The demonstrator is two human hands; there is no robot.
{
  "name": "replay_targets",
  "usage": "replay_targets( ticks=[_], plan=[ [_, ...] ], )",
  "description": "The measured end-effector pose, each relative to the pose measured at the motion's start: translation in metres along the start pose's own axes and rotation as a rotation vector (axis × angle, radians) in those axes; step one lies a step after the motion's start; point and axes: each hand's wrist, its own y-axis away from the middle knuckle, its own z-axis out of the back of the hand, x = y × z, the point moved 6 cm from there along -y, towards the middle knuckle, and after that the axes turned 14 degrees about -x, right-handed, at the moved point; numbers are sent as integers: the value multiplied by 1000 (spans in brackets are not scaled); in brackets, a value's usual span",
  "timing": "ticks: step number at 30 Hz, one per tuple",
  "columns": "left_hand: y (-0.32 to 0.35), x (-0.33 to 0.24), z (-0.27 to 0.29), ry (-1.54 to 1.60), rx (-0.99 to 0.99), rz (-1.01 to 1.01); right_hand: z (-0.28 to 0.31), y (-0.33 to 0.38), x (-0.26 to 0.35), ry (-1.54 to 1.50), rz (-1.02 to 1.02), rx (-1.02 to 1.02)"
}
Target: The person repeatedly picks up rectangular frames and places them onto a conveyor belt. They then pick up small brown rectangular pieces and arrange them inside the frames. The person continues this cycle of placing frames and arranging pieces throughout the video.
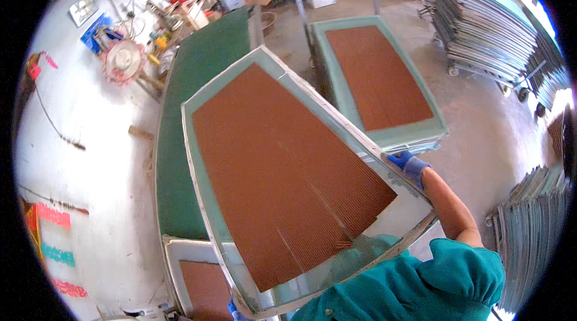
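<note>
I hold a large rectangular panel: a brown ribbed sheet set in a pale green frame with a light metal edge. It is lifted and tilted over a green-topped table. My right hand, in a blue glove, grips the panel's right edge near the near corner. My left hand, also in a blue glove, shows only as a sliver at the panel's lower left corner, holding it from beneath.
A second panel of the same kind lies on a stack to the right. Another lies below at the near left. Racks of stacked metal frames stand at the far right, more at the near right. Clutter lines the white wall on the left.
</note>
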Motion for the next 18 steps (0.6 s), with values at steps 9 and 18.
replay_targets(
  ticks=[9,18],
  plan=[
    [44,-9,-117,-57,106,-86,110,-30,-40,-45,35,-119],
    [29,-20,-414,-147,311,-117,277,-209,-55,-65,-69,-369]
  ],
)
